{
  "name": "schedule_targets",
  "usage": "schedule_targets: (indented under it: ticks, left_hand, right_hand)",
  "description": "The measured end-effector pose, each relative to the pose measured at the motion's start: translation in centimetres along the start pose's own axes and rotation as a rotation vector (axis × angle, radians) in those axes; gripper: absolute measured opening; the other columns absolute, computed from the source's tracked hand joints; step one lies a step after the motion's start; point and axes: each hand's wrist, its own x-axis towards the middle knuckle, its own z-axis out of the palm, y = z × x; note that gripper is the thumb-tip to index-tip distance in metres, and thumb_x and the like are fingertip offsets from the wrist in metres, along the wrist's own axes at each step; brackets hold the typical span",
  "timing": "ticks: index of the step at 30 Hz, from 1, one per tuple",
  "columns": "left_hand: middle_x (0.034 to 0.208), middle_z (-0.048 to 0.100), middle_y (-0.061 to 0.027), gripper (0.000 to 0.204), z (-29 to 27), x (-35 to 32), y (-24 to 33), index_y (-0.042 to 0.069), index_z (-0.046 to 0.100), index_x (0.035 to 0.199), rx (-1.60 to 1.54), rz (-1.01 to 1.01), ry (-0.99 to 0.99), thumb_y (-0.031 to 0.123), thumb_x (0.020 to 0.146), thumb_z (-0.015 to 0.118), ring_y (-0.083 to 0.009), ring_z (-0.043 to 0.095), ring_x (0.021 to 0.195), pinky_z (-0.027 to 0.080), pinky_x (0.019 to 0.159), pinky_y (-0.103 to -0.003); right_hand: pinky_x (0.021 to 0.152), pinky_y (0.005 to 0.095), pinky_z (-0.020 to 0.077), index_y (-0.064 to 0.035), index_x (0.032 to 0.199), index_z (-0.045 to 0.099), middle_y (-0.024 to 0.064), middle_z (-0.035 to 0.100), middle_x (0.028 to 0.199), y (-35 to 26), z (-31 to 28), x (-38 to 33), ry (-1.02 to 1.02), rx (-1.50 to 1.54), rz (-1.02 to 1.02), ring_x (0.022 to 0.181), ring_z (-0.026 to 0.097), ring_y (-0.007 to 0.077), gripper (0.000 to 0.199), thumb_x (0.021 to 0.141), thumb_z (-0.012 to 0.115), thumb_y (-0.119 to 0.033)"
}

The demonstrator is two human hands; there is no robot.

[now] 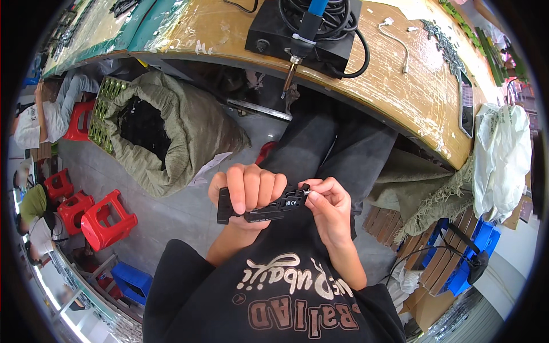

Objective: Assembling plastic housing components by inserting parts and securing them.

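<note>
At far left stand red plastic stools [106, 220] and an open grey-green woven sack [171, 131] of dark parts. Over the person's lap, the left hand [247, 191] is wrapped around a flat black plastic rectangular part [260, 207]. The right hand [329, 208] pinches that part's right end with thumb and fingertips. Above, a blue-handled soldering iron [303, 34] overhangs the wooden worktop [412, 91]. With only a fingertip hold above bare floor, a slip would likely drop the part.
</note>
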Motion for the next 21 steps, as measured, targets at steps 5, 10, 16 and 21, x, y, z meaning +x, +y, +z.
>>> schedule_targets:
  ticks: [5,10,16,21]
  left_hand:
    - [0.041,0.042,0.0003,0.040,0.1,0.9,0.2,0.009,0.052,0.054,-0.017,-0.027,-0.097,0.021,0.085,0.028,-0.0115,0.033,0.039,0.026,0.046,-0.026]
    - [0.043,0.047,-0.0011,0.042,-0.2,1.5,0.7,0.007,0.055,0.056,-0.039,-0.040,-0.228,0.021,0.085,0.028,-0.0114,0.037,0.037,0.029,0.045,-0.025]
    - [0.044,0.049,-0.0021,0.044,-0.2,2.0,1.2,0.005,0.056,0.058,-0.056,-0.033,-0.330,0.021,0.087,0.027,-0.0122,0.040,0.036,0.030,0.043,-0.025]
    - [0.044,0.048,-0.0019,0.045,-0.5,2.2,1.1,0.004,0.056,0.059,-0.082,-0.036,-0.367,0.021,0.088,0.025,-0.0124,0.040,0.035,0.029,0.041,-0.025]
  right_hand:
    - [0.071,0.0237,0.0475,-0.0003,0.079,0.050,0.0160,0.056,0.096,0.0,0.0,0.1,-0.028,0.000,-0.016,0.081,0.057,0.0139,0.005,0.079,0.055,0.002]
    - [0.079,0.0269,0.0450,0.0024,0.079,0.052,0.0165,0.057,0.096,-0.4,0.1,0.3,-0.095,0.010,-0.023,0.087,0.056,0.0166,0.008,0.076,0.053,0.010]
    - [0.074,0.0251,0.0479,0.0020,0.076,0.050,0.0187,0.056,0.090,-0.9,0.4,0.9,-0.159,-0.097,-0.036,0.082,0.057,0.0181,0.006,0.076,0.055,0.005]
    - [0.076,0.0284,0.0474,0.0018,0.076,0.050,0.0183,0.056,0.089,-1.3,0.6,1.0,-0.140,-0.108,-0.013,0.083,0.058,0.0203,0.007,0.075,0.057,0.006]
